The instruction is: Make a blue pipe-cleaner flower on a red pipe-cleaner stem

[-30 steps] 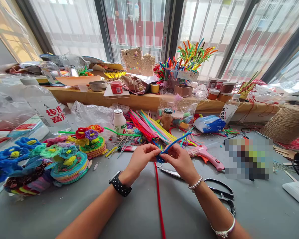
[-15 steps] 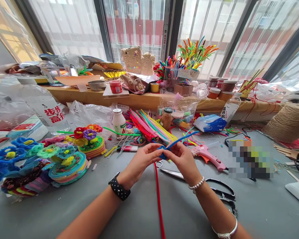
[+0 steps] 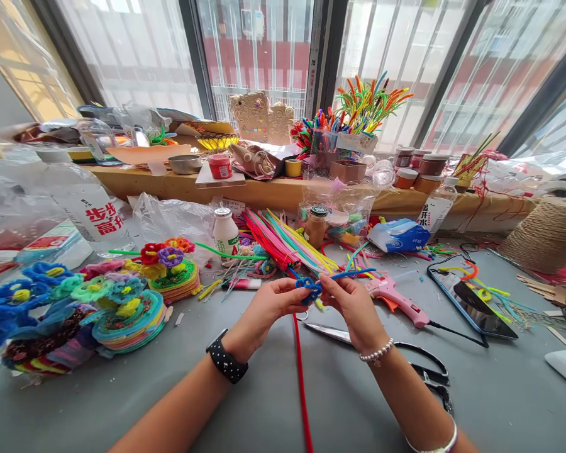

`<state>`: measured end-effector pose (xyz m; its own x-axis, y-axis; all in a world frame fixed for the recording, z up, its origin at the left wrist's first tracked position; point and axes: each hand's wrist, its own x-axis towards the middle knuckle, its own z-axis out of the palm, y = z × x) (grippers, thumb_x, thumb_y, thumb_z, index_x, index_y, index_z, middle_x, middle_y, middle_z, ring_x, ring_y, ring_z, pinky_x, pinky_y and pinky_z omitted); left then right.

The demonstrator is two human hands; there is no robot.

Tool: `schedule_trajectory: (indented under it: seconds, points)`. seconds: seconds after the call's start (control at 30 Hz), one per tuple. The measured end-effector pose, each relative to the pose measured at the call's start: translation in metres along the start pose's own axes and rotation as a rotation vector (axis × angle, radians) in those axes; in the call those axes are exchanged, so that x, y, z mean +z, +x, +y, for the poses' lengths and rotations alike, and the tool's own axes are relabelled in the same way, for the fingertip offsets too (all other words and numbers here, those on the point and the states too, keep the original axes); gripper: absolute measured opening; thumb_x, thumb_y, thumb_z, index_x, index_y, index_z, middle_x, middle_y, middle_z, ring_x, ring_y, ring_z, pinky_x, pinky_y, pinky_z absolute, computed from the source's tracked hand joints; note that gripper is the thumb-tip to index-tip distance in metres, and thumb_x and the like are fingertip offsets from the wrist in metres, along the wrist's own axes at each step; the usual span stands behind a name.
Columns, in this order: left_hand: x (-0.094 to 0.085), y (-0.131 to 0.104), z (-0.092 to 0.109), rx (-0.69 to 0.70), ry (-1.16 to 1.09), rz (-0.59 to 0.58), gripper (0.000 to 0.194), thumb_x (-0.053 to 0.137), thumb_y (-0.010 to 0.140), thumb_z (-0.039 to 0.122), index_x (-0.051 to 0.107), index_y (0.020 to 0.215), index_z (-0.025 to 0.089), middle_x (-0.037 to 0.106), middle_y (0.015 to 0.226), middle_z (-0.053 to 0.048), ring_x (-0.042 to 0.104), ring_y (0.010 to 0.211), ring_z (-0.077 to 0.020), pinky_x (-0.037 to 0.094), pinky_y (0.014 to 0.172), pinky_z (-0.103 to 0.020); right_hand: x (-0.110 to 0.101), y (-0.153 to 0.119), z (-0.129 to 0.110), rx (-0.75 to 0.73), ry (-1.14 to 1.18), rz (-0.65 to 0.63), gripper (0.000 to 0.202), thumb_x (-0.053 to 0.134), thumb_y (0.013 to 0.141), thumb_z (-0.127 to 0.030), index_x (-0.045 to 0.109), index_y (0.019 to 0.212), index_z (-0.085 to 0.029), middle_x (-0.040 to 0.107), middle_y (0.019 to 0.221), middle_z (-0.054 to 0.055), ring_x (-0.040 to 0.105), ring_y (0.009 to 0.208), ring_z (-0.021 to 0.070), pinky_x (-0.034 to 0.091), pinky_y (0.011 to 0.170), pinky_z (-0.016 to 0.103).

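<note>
A blue pipe cleaner (image 3: 308, 287), bent into several loops at one end, is held up over the grey table between both hands. My left hand (image 3: 279, 298) pinches the looped part between thumb and fingertips. Close beside it, my right hand (image 3: 351, 308) grips the same pipe cleaner near the loops, and its straight end sticks out to the right. Beneath the hands a red pipe cleaner (image 3: 300, 377) lies lengthwise toward the table's front. Large scissors (image 3: 327, 332) with black handles lie partly hidden under my right wrist.
A pink glue gun (image 3: 403, 303) and a phone (image 3: 471, 305) lie to the right. Bundled pipe cleaners (image 3: 283, 242) lie behind the hands, near a white bottle (image 3: 226, 234). Fuzzy flower-topped pieces (image 3: 129, 318) stand on the left. A twine spool (image 3: 547, 233) is at far right.
My right hand has shifted slightly right, away from my left hand, so the blue loops show more plainly between them. The straight blue end now points more level.
</note>
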<state>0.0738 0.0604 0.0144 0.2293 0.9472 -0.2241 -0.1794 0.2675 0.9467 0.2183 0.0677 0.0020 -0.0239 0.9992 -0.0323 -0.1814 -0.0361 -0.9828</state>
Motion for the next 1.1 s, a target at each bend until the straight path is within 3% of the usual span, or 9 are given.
schedule_trajectory:
  seconds: [0.07,0.17,0.27,0.33,0.53,0.7,0.87,1.1]
  points:
    - [-0.001,0.001,0.000,0.003,-0.010,0.047,0.020,0.067,0.059,0.026,0.060,0.071,0.011,0.062,0.070,-0.003,0.058,0.066,-0.0124,0.046,0.066,-0.025,-0.001,0.000,0.000,-0.019,-0.061,0.018,0.033,0.059,0.065,-0.045,0.057,0.060,-0.012,0.056,0.057,0.002,0.050,0.049,0.0101,0.043,0.050,0.024]
    - [-0.001,0.001,0.001,0.028,-0.012,0.073,0.018,0.067,0.059,0.025,0.060,0.068,0.011,0.060,0.067,-0.002,0.057,0.063,-0.0108,0.046,0.064,-0.023,-0.004,-0.001,-0.004,-0.205,-0.323,0.013,0.033,0.057,0.067,-0.045,0.057,0.056,-0.014,0.055,0.054,0.002,0.049,0.049,0.0113,0.041,0.049,0.024]
    - [-0.001,0.000,0.003,0.029,0.004,0.048,0.020,0.067,0.059,0.025,0.059,0.071,0.011,0.060,0.068,-0.002,0.057,0.062,-0.0103,0.046,0.063,-0.022,-0.005,-0.004,-0.009,-0.386,-0.474,0.010,0.026,0.060,0.065,-0.042,0.059,0.068,-0.016,0.060,0.066,0.004,0.054,0.060,0.0151,0.045,0.054,0.025]
    - [-0.001,0.000,0.003,0.023,0.012,0.052,0.023,0.068,0.058,0.024,0.058,0.075,0.012,0.060,0.068,-0.001,0.057,0.061,-0.0102,0.046,0.061,-0.022,-0.006,-0.004,-0.010,-0.415,-0.532,-0.013,0.025,0.059,0.066,-0.041,0.061,0.071,-0.017,0.062,0.069,0.005,0.056,0.062,0.0164,0.046,0.056,0.027]
    - [-0.001,0.002,0.001,0.037,-0.059,0.105,0.028,0.069,0.057,0.019,0.055,0.082,0.014,0.061,0.071,-0.001,0.058,0.065,-0.0106,0.048,0.067,-0.025,-0.004,-0.003,-0.002,-0.308,-0.542,-0.007,0.027,0.055,0.070,-0.042,0.060,0.065,-0.016,0.063,0.060,0.006,0.056,0.054,0.0167,0.044,0.051,0.027]
    - [-0.001,0.002,0.000,0.024,-0.109,0.033,0.023,0.065,0.062,0.021,0.055,0.081,0.014,0.061,0.083,-0.003,0.059,0.072,-0.0115,0.047,0.073,-0.026,0.000,-0.003,-0.001,-0.267,-0.433,-0.020,0.027,0.056,0.069,-0.041,0.057,0.065,-0.015,0.060,0.059,0.004,0.054,0.051,0.0141,0.043,0.049,0.025]
    - [0.000,0.000,0.003,0.035,0.036,0.076,0.032,0.066,0.061,0.022,0.047,0.086,0.015,0.058,0.062,0.002,0.058,0.060,-0.0108,0.048,0.059,-0.024,0.001,-0.004,-0.004,-0.216,-0.341,-0.057,0.025,0.058,0.067,-0.039,0.061,0.066,-0.014,0.058,0.056,0.002,0.053,0.051,0.0130,0.042,0.049,0.024]
    - [-0.004,-0.002,0.013,0.180,0.221,-0.021,0.035,0.068,0.056,0.024,0.042,0.078,0.017,0.051,0.051,0.007,0.055,0.052,-0.0099,0.046,0.053,-0.023,0.005,-0.002,0.002,0.032,0.012,-0.104,0.028,0.064,0.059,-0.039,0.055,0.054,-0.013,0.051,0.048,-0.002,0.045,0.044,0.0075,0.039,0.046,0.022]
